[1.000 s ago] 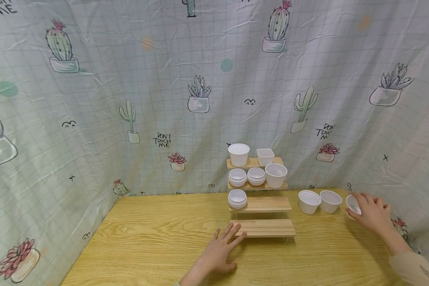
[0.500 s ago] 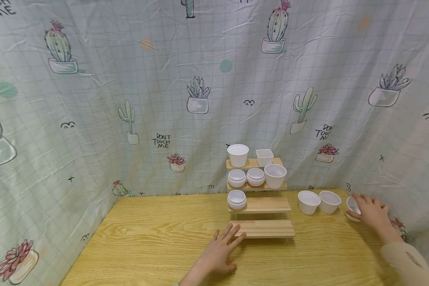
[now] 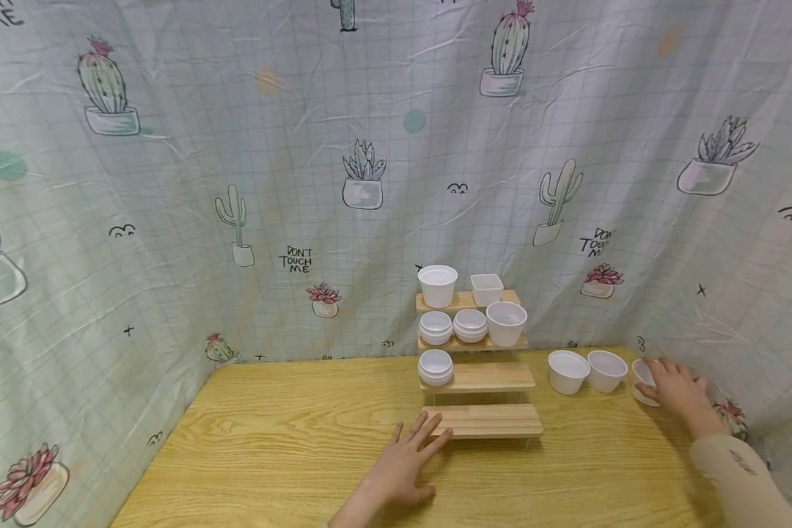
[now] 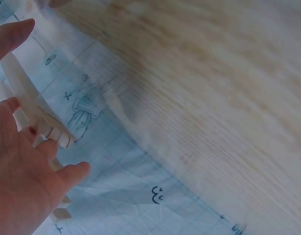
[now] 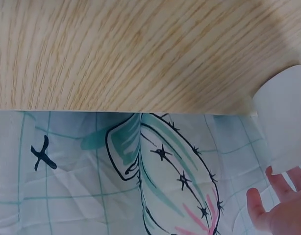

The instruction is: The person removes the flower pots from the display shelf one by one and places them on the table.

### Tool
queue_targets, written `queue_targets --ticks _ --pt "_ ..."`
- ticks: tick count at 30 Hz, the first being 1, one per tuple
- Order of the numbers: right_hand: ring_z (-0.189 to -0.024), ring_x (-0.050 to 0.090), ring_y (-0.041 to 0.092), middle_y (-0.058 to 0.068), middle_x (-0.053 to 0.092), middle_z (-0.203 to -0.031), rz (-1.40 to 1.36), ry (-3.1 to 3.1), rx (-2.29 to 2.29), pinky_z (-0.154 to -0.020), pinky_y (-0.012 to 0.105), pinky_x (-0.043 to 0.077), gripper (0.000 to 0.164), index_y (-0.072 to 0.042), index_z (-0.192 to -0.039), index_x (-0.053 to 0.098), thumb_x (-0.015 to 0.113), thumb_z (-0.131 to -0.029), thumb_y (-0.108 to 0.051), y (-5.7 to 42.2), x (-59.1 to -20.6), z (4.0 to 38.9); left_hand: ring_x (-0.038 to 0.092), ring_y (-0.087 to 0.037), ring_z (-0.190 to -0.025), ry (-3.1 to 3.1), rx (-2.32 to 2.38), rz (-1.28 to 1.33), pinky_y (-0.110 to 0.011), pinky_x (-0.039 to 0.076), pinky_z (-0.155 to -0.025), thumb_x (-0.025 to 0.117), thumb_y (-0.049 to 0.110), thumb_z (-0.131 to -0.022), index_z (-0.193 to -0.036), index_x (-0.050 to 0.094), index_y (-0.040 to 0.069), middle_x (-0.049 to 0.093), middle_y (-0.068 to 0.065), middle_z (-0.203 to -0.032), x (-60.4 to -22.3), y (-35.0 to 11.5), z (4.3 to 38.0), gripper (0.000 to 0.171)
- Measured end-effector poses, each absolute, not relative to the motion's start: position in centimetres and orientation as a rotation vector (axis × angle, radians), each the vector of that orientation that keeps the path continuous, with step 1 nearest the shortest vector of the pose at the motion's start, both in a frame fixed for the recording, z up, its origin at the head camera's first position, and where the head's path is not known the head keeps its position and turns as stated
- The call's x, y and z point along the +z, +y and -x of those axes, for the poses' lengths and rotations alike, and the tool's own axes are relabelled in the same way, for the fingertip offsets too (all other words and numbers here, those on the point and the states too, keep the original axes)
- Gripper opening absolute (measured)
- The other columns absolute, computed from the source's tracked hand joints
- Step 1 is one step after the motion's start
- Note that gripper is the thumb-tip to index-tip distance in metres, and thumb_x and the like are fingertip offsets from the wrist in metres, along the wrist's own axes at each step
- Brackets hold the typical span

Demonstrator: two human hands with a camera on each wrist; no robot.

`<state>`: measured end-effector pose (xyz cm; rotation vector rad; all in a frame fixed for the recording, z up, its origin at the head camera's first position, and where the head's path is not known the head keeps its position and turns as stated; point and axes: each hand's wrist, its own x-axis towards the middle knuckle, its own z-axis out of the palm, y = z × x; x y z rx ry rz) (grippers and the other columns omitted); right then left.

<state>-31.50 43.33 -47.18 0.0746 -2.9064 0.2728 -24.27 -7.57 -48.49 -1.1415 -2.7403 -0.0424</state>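
In the head view, my left hand (image 3: 402, 466) lies with spread fingers at the left front of the lowest wooden step (image 3: 495, 421), fingertips over its edge. The left wrist view shows those fingers (image 4: 72, 176) beside the wooden rack. At the far right of the table, my right hand (image 3: 683, 392) holds a round white plastic cup (image 3: 643, 385) by its rim, thumb in front. Its fingers cover part of the cup. In the right wrist view the white cup (image 5: 285, 122) stands on the tabletop, fingertips right at its rim.
Two more white cups, one plain (image 3: 568, 374) and one more translucent (image 3: 606, 372), stand left of the held one. Several small tubs, including a square one (image 3: 487, 290), sit on the upper steps. A cactus-print curtain (image 3: 303, 147) encloses the table (image 3: 270, 440).
My right hand and the cup it holds have shifted slightly left, toward the other two cups. The left hand keeps its place at the lowest step.
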Motion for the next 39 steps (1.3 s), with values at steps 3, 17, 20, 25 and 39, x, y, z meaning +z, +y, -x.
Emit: queue_targets --ticks 3,17,20,25,39 --pt "-0.108 0.03 0.052 0.034 0.033 -0.121 -0.102 -2.915 0.255 -0.072 0.071 0.026 0.061 0.002 -0.125 0.035 0.055 -0.084 -0.04 43.4 -47.3 31.5 0.023 -0.026 -0.136 -2.735 -0.037 1.14 -0.054 0.034 -0.099 0.066 0.042 -0.072 -0.143 0.018 0.027 0.018 -0.003 -0.15 -48.5 -7.5 24.3 0.087" --pt "-0.111 0.029 0.052 0.034 0.029 -0.126 -0.18 -2.896 0.192 -0.071 0.07 0.029 0.074 -0.003 -0.13 0.026 0.069 -0.07 -0.01 43.4 -48.2 32.2 0.022 -0.026 -0.137 -2.736 -0.009 1.131 -0.053 0.034 -0.099 0.066 0.044 -0.071 -0.143 0.018 0.027 0.017 -0.003 -0.15 -48.6 -7.6 24.3 0.088" --pt "-0.112 0.028 0.053 0.035 0.029 -0.127 -0.188 -2.891 0.169 -0.073 0.071 0.029 0.075 -0.003 -0.13 0.025 0.069 -0.07 -0.008 43.2 -48.2 32.4 0.021 -0.025 -0.137 -2.739 -0.011 1.127 -0.053 0.033 -0.1 0.065 0.044 -0.071 -0.143 0.017 0.027 0.016 -0.003 -0.15 -48.6 -7.6 24.3 0.088" --pt "-0.112 0.028 0.053 0.035 0.03 -0.126 -0.213 -2.863 0.155 -0.074 0.072 0.028 0.075 -0.002 -0.128 0.025 0.069 -0.068 -0.004 43.1 -48.2 32.5 0.02 -0.025 -0.137 -2.737 -0.001 1.125 -0.052 0.033 -0.1 0.065 0.044 -0.071 -0.143 0.018 0.027 0.016 -0.002 -0.15 -48.6 -7.5 24.3 0.088" --pt "-0.113 0.029 0.051 0.034 0.03 -0.13 -0.189 -2.858 0.114 -0.078 0.075 0.023 0.075 -0.005 -0.132 0.023 0.068 -0.073 -0.017 43.0 -48.2 32.5 0.021 -0.026 -0.137 -2.725 -0.004 1.122 -0.053 0.034 -0.1 0.066 0.044 -0.071 -0.143 0.019 0.026 0.017 -0.003 -0.15 -48.5 -7.6 24.2 0.088"
